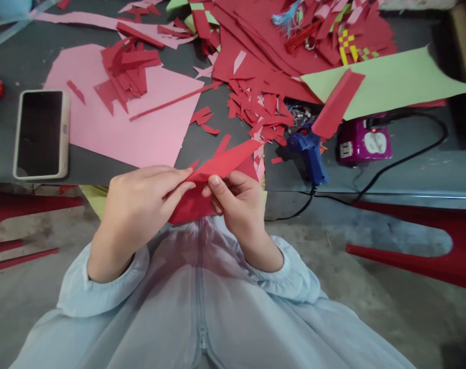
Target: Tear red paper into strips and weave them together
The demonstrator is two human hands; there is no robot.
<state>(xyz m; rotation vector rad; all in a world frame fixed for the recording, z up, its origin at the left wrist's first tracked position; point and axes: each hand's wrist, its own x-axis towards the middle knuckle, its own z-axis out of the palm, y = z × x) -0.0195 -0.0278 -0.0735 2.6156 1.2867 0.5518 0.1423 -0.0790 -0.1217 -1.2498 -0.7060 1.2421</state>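
Left hand (135, 202): narrow pinch, thumb and fingertips closed on the folded red paper (227, 161).
Right hand (242, 202): thumb pressed over curled fingers, gripping the same paper.
Folded red paper: center of the frame, tilted, its pointed end toward the upper right, its lower part in front of the jacket (171, 297).
Table edge: crosses the frame behind both hands; the phone (40, 134) lies near it at left, and the blue glue gun (313, 156) reaches it at right (its cord hangs over).
Room: dark tabletop (440, 179) shows right of the purple power box (365, 141) and between the pink sheet (160, 113) and the red scraps (259, 110).
Purple power box: right of the glue gun, a black plug (375, 121) in it.
Pale blue object (12, 7): upper left corner, cut off; I cannot tell whether it holds anything.
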